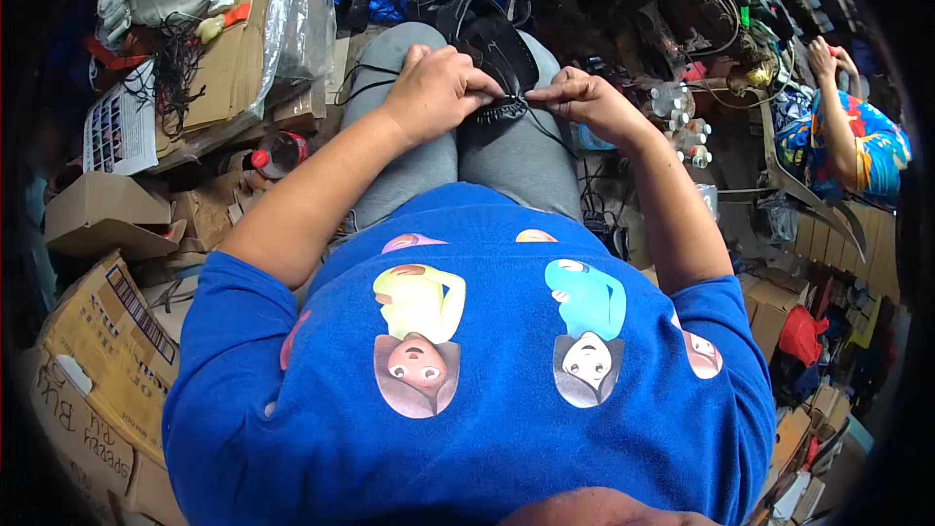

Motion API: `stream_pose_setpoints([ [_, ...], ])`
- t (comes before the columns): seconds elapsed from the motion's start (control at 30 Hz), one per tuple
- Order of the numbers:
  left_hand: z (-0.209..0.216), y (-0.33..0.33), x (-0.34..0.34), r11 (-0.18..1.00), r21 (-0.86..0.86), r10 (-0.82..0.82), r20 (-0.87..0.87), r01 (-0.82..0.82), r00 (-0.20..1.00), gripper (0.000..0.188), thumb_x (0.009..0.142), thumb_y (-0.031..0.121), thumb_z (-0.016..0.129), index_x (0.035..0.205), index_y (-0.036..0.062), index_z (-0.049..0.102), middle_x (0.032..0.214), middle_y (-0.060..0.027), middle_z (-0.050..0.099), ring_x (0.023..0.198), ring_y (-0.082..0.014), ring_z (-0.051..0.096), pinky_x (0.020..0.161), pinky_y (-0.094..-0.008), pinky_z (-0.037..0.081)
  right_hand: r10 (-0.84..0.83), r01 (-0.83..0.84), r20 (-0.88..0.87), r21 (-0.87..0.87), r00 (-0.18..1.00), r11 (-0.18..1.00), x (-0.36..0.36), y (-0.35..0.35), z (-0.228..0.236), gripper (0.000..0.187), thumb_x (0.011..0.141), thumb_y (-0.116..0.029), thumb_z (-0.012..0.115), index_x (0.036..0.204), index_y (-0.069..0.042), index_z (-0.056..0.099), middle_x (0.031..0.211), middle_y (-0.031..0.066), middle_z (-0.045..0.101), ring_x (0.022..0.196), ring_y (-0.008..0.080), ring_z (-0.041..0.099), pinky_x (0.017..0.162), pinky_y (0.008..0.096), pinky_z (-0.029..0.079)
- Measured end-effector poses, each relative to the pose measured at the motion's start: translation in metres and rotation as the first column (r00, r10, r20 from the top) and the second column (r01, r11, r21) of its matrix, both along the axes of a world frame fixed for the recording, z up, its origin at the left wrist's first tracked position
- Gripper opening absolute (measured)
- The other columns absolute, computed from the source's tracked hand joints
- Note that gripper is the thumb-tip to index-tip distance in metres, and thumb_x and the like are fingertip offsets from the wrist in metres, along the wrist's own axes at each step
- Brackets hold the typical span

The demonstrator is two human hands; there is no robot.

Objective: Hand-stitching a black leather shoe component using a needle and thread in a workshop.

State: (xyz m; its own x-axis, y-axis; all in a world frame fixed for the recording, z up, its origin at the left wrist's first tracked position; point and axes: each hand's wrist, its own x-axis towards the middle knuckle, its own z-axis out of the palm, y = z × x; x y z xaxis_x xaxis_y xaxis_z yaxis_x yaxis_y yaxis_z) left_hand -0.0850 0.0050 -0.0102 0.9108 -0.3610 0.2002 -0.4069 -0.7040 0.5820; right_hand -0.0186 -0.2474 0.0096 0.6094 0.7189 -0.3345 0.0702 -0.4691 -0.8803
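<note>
A black shoe-shaped piece [499,51] rests on my grey-trousered thighs, its near end ribbed with rows of black cord loops [502,113]. Over that near end, my left hand [443,93] pinches black cord between thumb and fingers. My right hand [587,103] is closed in a pinch on the cord just across from it, and the fingertips of both hands almost meet. A loose black cord [372,84] trails left past my left wrist across the thigh. The exact crossing of the cord between the fingertips is too small to make out.
Cardboard [222,73] with clear plastic stands at the left, near a red-capped bottle [278,156] and an open carton [107,217]. Several small clear bottles [682,127] stand right of my knees. Another person in a colourful shirt [872,151] is at the far right.
</note>
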Motion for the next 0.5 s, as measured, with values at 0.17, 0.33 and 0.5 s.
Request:
stream_pose_setpoints([
  [0.17,0.002,-0.001,0.003,1.0,-0.023,0.017,-0.014,-0.018,1.0,0.014,0.075,0.019,0.068,0.087,0.0246,0.073,0.078,0.0021,0.061,0.087,-0.0161,0.055,0.081,-0.0334,0.03,-0.005,0.005,0.003,0.033,1.0,0.999,0.001,-0.001,-0.003,0.031,0.08,-0.004,0.064,0.109,-0.014,0.069,0.085,-0.0007,0.05,0.084,0.0124,0.048,0.081,0.025,0.04],
  [0.33,0.002,-0.001,0.026,0.998,-0.01,-0.06,-0.138,0.059,0.989,0.012,0.074,0.018,0.069,0.086,0.0197,0.072,0.078,0.0001,0.061,0.084,-0.0178,0.058,0.078,-0.0343,0.037,0.019,-0.018,0.017,-0.015,1.0,1.0,0.008,0.008,-0.001,0.029,0.08,-0.002,0.064,0.106,-0.011,0.07,0.081,-0.0033,0.046,0.081,0.0087,0.044,0.075,0.0204,0.038],
  [0.5,-0.005,0.003,0.026,0.987,-0.044,-0.156,0.032,0.158,0.987,0.013,0.074,0.017,0.07,0.086,0.0168,0.072,0.075,-0.0025,0.061,0.077,-0.0201,0.058,0.069,-0.0322,0.045,0.029,-0.029,-0.01,0.019,1.0,0.999,0.005,0.002,-0.008,0.028,0.081,-0.004,0.064,0.107,-0.009,0.069,0.086,-0.0018,0.051,0.087,0.0106,0.048,0.081,0.0236,0.04],
])
